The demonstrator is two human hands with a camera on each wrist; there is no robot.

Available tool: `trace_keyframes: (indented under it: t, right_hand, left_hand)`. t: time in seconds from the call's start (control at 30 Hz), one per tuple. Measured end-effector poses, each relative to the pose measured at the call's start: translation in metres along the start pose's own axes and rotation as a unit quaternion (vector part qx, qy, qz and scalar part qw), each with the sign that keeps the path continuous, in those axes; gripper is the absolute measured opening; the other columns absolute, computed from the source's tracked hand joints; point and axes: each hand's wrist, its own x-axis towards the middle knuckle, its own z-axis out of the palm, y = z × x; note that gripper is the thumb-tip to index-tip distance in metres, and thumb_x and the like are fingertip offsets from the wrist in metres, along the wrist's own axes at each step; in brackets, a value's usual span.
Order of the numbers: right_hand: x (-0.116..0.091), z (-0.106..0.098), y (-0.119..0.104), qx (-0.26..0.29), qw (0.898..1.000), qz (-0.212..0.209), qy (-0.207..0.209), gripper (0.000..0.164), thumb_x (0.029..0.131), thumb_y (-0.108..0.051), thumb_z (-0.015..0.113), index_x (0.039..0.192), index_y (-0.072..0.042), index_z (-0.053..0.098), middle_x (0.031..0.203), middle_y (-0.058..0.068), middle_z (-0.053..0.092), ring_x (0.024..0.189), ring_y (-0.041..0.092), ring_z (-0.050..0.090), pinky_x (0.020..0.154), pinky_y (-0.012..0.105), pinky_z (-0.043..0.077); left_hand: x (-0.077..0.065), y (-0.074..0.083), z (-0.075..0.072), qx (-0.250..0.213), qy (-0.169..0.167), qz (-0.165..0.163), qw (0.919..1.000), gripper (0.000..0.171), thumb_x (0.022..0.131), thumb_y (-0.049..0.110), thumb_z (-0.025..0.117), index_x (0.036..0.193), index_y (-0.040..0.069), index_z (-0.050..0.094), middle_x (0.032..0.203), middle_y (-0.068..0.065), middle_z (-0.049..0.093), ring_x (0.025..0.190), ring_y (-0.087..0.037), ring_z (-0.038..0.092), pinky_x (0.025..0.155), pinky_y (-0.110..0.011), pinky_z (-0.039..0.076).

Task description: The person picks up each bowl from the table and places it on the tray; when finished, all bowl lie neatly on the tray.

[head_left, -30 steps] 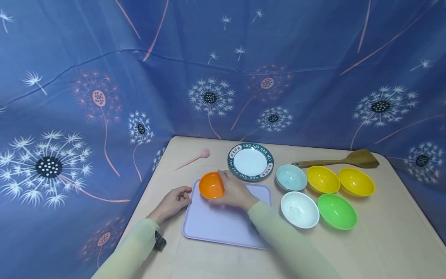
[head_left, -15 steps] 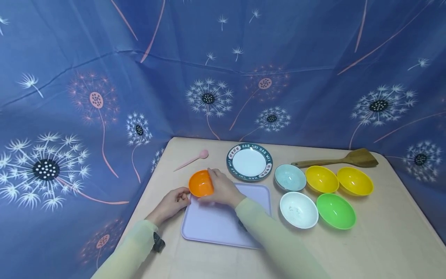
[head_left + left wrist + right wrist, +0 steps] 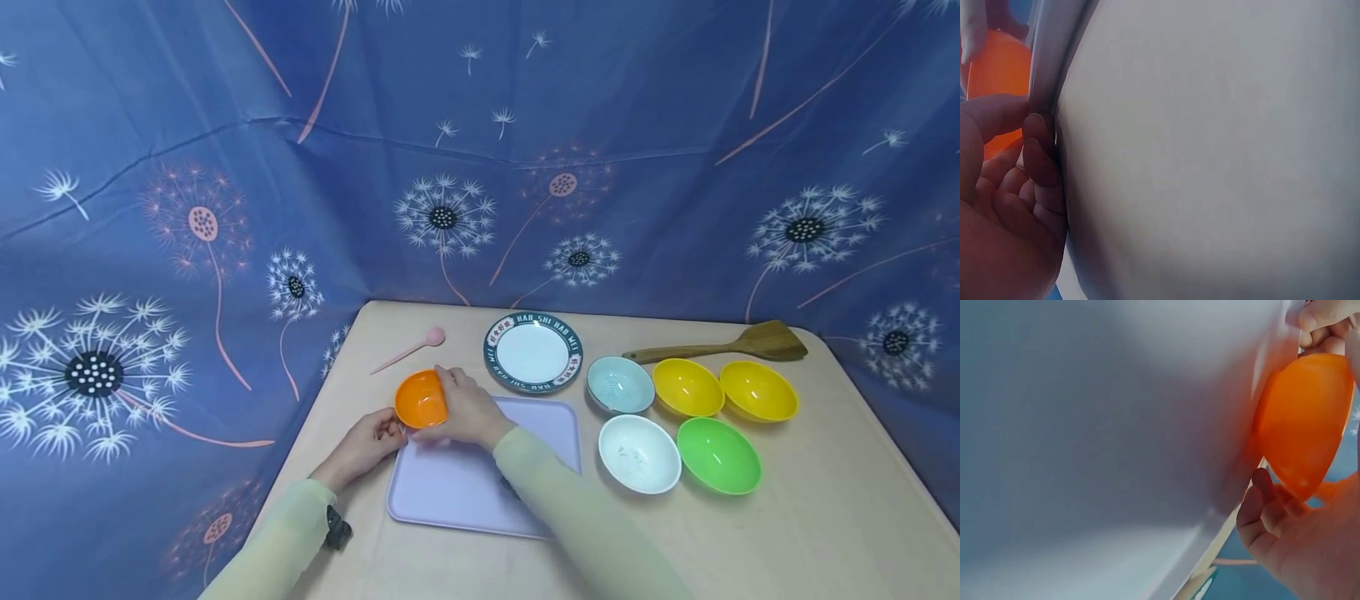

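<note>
A small orange bowl (image 3: pixel 420 400) is at the far left corner of a lavender tray (image 3: pixel 480 492). My right hand (image 3: pixel 467 410) grips the bowl from its right side, thumb at the near side and fingers at the far side. In the right wrist view the orange bowl (image 3: pixel 1307 419) sits against the tray's rim, its base low on the tray. My left hand (image 3: pixel 366 446) holds the tray's left edge. The left wrist view shows the thumb and fingers of my left hand (image 3: pixel 1016 206) pinching the tray's rim (image 3: pixel 1054 56), with part of the bowl behind.
Behind the tray lie a pink spoon (image 3: pixel 412 348) and a green-rimmed plate (image 3: pixel 533 351). To the right stand a light blue bowl (image 3: pixel 620 384), a white bowl (image 3: pixel 640 454), a green bowl (image 3: pixel 718 456) and two yellow bowls (image 3: pixel 687 387). A wooden spatula (image 3: pixel 765 342) lies behind them.
My right hand has carried the orange bowl leftward over the tray to its far left corner. The left hand stays at the tray's left edge. The head view has shifted slightly.
</note>
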Motion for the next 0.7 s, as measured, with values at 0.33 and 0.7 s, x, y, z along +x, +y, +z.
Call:
trace_keyframes:
  t: [0.33,0.7]
  right_hand:
    - [-0.015,-0.039,0.029,-0.035,0.999,-0.017,0.013,0.13,0.068,-0.086,0.073,0.166,-0.016,0.025,0.161,0.013,0.038,0.142,0.032,0.044,0.114,0.051,0.038]
    - [-0.069,-0.128,0.105,-0.036,0.996,0.019,0.077,0.121,0.073,-0.077,0.079,0.165,-0.017,0.028,0.163,0.016,0.033,0.147,0.039,0.036,0.11,0.065,0.037]
  left_hand:
    - [0.002,-0.002,-0.001,-0.013,0.004,-0.015,0.9998,0.013,0.096,0.01,0.073,0.094,0.01,0.06,0.079,-0.002,0.055,0.07,-0.017,0.052,0.063,-0.025,0.042]
    - [0.0,0.004,0.0,-0.021,-0.002,-0.022,0.9995,0.014,0.095,0.01,0.075,0.094,0.008,0.061,0.08,-0.004,0.055,0.072,-0.019,0.052,0.066,-0.025,0.042]
